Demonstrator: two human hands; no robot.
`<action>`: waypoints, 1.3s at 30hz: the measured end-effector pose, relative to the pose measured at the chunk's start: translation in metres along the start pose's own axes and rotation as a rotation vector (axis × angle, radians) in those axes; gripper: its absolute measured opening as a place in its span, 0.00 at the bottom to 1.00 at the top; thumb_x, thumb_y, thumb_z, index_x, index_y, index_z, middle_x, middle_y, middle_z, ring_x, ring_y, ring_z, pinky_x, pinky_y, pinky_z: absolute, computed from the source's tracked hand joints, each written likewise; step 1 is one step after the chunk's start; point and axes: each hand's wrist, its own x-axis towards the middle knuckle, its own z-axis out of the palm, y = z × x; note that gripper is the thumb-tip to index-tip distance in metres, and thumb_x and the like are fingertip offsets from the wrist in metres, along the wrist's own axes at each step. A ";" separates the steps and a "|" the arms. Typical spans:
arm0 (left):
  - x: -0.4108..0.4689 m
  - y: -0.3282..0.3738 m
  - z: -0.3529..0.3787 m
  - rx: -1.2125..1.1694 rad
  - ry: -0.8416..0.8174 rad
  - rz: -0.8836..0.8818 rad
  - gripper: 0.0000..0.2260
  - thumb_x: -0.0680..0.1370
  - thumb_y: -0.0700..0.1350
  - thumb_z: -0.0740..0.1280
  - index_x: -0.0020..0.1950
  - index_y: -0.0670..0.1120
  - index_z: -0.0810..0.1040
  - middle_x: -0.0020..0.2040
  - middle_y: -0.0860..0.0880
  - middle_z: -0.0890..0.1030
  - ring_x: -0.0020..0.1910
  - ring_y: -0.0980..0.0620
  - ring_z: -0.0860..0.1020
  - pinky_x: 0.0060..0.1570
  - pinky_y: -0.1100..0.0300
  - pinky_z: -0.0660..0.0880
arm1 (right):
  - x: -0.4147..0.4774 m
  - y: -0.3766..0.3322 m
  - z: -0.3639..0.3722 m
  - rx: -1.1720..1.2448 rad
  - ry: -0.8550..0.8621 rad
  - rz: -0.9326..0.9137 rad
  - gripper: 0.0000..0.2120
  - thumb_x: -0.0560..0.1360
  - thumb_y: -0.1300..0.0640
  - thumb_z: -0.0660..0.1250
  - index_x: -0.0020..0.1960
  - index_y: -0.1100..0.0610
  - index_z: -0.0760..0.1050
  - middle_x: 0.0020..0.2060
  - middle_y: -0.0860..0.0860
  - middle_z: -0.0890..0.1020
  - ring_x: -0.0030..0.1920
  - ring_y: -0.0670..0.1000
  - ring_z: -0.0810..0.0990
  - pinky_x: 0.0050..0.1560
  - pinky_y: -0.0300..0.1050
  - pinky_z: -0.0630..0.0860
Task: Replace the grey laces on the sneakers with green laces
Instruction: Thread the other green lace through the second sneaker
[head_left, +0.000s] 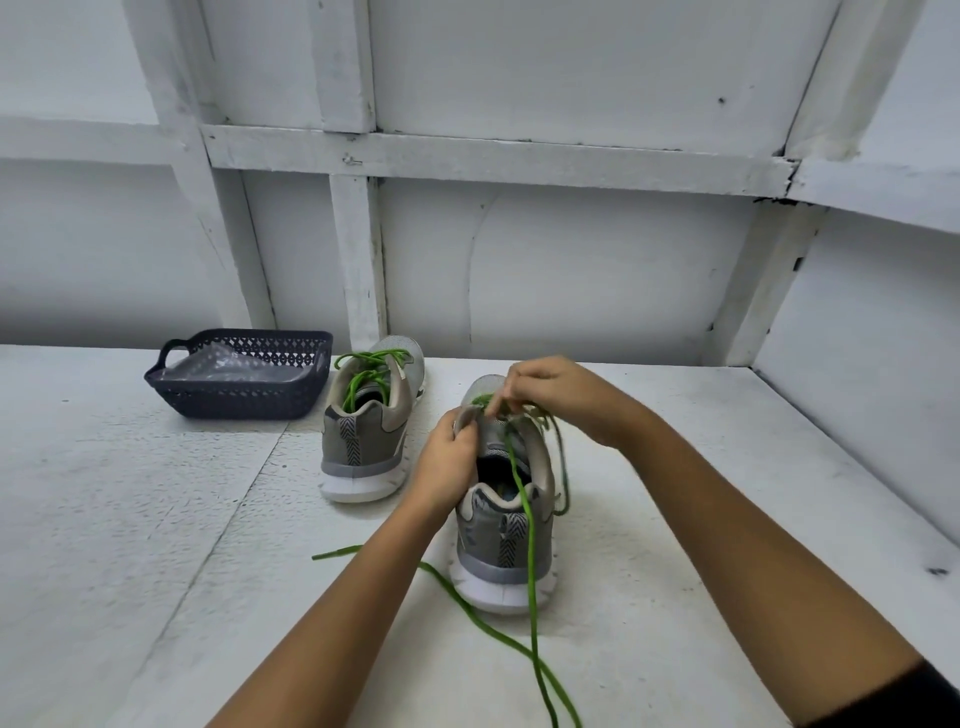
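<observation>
Two grey sneakers stand on the white table, heels toward me. The far sneaker (370, 426) carries a green lace (363, 371) looped loosely over its opening. The near sneaker (506, 525) has a green lace (530, 545) running from its eyelets over the heel and trailing across the table toward me. My left hand (451, 457) grips the left edge of the near sneaker's tongue and collar. My right hand (550, 397) pinches the green lace at the upper eyelets. The eyelets themselves are hidden by my fingers.
A dark plastic basket (171, 382) with a clear plastic bag inside sits at the back left of the table. White panelled walls close the table in behind and on the right. One lace end (332, 553) lies on the table left of my left forearm.
</observation>
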 end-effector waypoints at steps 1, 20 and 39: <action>0.000 0.000 0.001 -0.008 -0.002 0.002 0.13 0.82 0.43 0.56 0.65 0.46 0.71 0.57 0.50 0.75 0.58 0.52 0.72 0.60 0.56 0.67 | -0.011 -0.008 -0.006 0.043 -0.086 -0.018 0.14 0.77 0.66 0.59 0.33 0.61 0.74 0.36 0.54 0.82 0.34 0.43 0.75 0.38 0.31 0.70; 0.002 0.003 0.001 0.015 -0.011 -0.008 0.14 0.81 0.42 0.56 0.65 0.45 0.72 0.59 0.48 0.75 0.60 0.49 0.73 0.64 0.54 0.68 | 0.041 0.024 0.033 -0.908 0.135 0.234 0.04 0.74 0.59 0.61 0.47 0.59 0.73 0.54 0.58 0.74 0.56 0.60 0.72 0.47 0.47 0.69; 0.004 0.003 0.004 0.102 0.004 -0.018 0.12 0.81 0.41 0.55 0.62 0.42 0.72 0.52 0.47 0.75 0.52 0.48 0.72 0.54 0.55 0.68 | -0.024 0.023 0.035 -0.192 0.046 0.149 0.09 0.74 0.59 0.66 0.36 0.53 0.75 0.63 0.49 0.69 0.64 0.41 0.67 0.59 0.38 0.66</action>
